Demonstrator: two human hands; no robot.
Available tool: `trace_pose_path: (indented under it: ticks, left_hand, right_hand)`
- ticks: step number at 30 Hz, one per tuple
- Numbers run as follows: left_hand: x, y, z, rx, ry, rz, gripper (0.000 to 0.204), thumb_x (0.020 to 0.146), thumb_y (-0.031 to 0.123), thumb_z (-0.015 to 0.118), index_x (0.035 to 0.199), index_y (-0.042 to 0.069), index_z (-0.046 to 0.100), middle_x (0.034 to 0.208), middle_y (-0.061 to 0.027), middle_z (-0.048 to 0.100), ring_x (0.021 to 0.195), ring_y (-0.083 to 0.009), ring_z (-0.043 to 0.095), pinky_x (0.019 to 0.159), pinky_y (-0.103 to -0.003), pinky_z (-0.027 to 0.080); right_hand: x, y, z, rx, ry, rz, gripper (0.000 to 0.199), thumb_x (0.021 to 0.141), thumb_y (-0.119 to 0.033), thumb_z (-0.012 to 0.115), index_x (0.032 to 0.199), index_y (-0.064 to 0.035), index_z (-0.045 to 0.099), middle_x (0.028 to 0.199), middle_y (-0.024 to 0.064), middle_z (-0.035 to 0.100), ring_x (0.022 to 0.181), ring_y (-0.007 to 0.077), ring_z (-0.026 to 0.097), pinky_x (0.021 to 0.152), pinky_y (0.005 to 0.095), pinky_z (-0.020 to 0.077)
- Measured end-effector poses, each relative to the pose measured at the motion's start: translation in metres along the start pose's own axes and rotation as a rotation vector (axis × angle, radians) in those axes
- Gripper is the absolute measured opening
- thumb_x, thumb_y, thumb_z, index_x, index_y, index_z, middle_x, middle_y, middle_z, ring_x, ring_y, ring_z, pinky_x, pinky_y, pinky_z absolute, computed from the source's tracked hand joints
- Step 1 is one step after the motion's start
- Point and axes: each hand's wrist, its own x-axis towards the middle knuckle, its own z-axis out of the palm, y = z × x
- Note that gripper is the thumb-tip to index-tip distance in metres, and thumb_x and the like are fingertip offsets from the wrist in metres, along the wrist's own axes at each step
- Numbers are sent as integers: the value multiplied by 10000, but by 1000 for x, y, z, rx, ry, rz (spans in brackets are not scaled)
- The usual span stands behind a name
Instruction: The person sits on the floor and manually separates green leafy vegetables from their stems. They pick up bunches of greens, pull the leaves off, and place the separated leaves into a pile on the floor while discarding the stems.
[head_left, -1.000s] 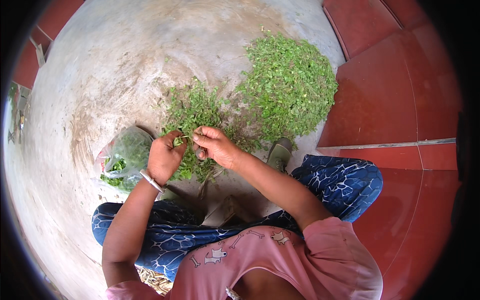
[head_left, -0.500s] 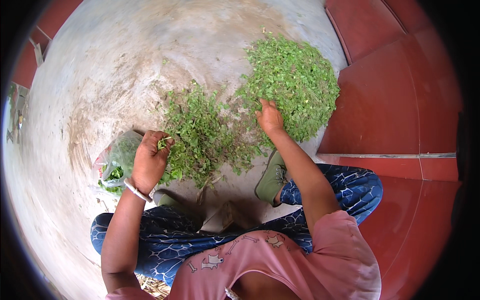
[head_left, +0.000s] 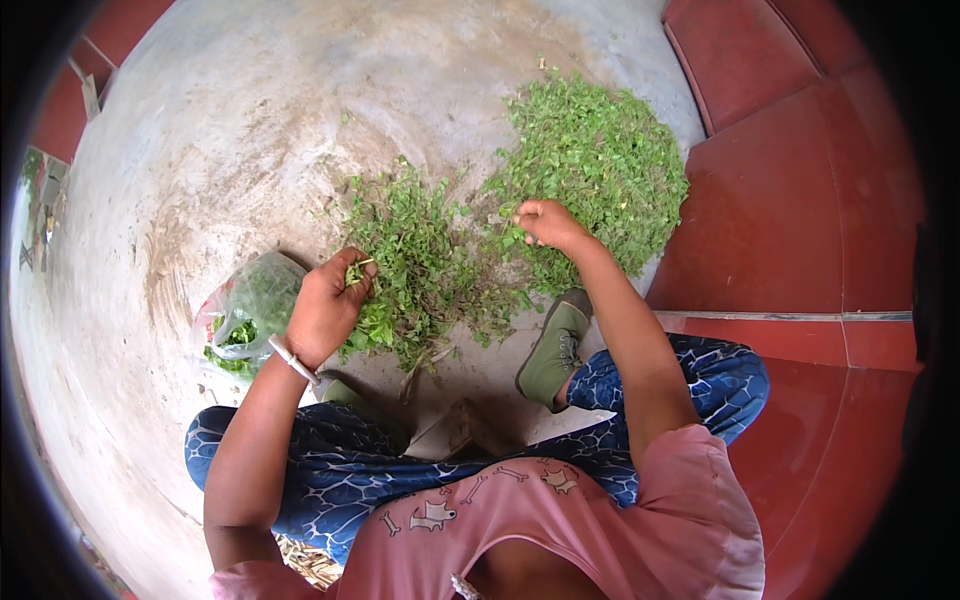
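My left hand is closed round a small bunch of leafy greens, with a pale stem showing at the fingertips. It hovers over the left side of the smaller, sparser heap of greens, where dry bits are mixed in. My right hand is at the left edge of the larger green heap. Its fingers are curled into a pinch; whether the green at the tips is held or lies behind them is unclear. A clear plastic bag with greens inside stands left of my left hand.
Stained concrete floor lies under the heaps. Red tiled steps or walls rise along the right. My green shoe stands close below the larger heap. A small wooden piece is between my legs.
My left hand has shifted right, away from the bag, still holding the greens. My right hand has turned and drawn its fingers together at the larger heap's edge.
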Motion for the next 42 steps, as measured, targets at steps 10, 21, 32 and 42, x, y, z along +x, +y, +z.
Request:
trace_pose_path:
  ticks: [10, 21, 32, 42]
  left_hand:
    - [-2, -7, -2, -37, -2, 43, 254, 875, 193, 617, 952, -42, 558, 706, -25, 517, 684, -94, 423, 621, -263, 415]
    - [-2, -14, 13, -157, -12, 41, 276, 806, 195, 690, 979, -12, 632, 695, -95, 609, 656, -105, 522, 619, -281, 458]
    - [-7, -16, 13, -126, 54, 70, 236, 809, 156, 675, 996, 16, 646, 807, -127, 657, 705, -124, 569, 664, -286, 477]
    - [-5, -8, 8, -437, -51, -85, 188, 846, 133, 653, 962, -11, 624, 808, 24, 606, 726, -39, 490, 635, -203, 424]
  right_hand:
    - [-45, -48, 17, 589, -189, -85, 138, 896, -192, 554, 937, -65, 590, 744, -27, 559, 634, 51, 568, 511, 186, 429]
    - [-90, -110, 77, 653, -394, -239, 198, 910, -215, 542, 1026, -65, 600, 812, -31, 587, 685, 54, 566, 594, 195, 443]
    - [-111, -130, 102, 657, -377, -288, 234, 926, -181, 501, 1036, 12, 578, 867, 11, 585, 715, 88, 584, 594, 217, 452]
    - [-105, -121, 103, 782, -369, -263, 194, 923, -207, 515, 967, -32, 585, 844, -12, 565, 705, 77, 572, 591, 211, 442]
